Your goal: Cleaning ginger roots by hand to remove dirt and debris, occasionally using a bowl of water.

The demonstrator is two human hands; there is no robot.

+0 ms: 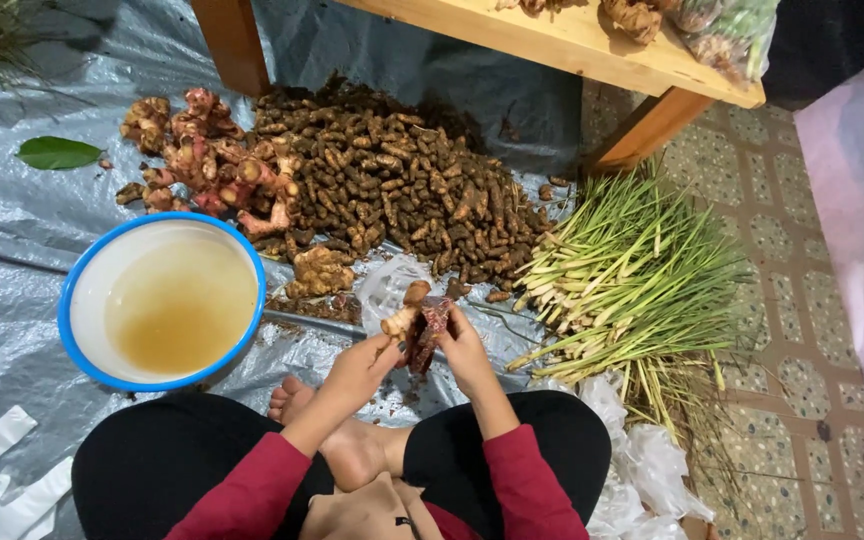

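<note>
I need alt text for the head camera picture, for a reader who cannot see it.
Seen from above, a seated person's left hand and right hand hold a knobbly root over a grey tarp. Around them lie a blue-rimmed bowl of cloudy water, a brown root pile and lemongrass stalks.

Left hand [360, 368] grips the lower end of a pale root piece [404, 310]; right hand [465, 352] closes on a reddish root piece [430, 328], touching the pale one between both sets of fingers. Just beyond the fingertips: clear plastic bag [389, 283], then a pile of small brown rhizomes [402, 190]. Left of the fingers: blue-rimmed basin [74, 290] holding cloudy yellowish water. Right of the fingers: bundle of lemongrass stalks [632, 280]. Pinkish galangal roots [214, 160] lie far left beyond the basin, all on grey tarpaulin [12, 230].
</note>
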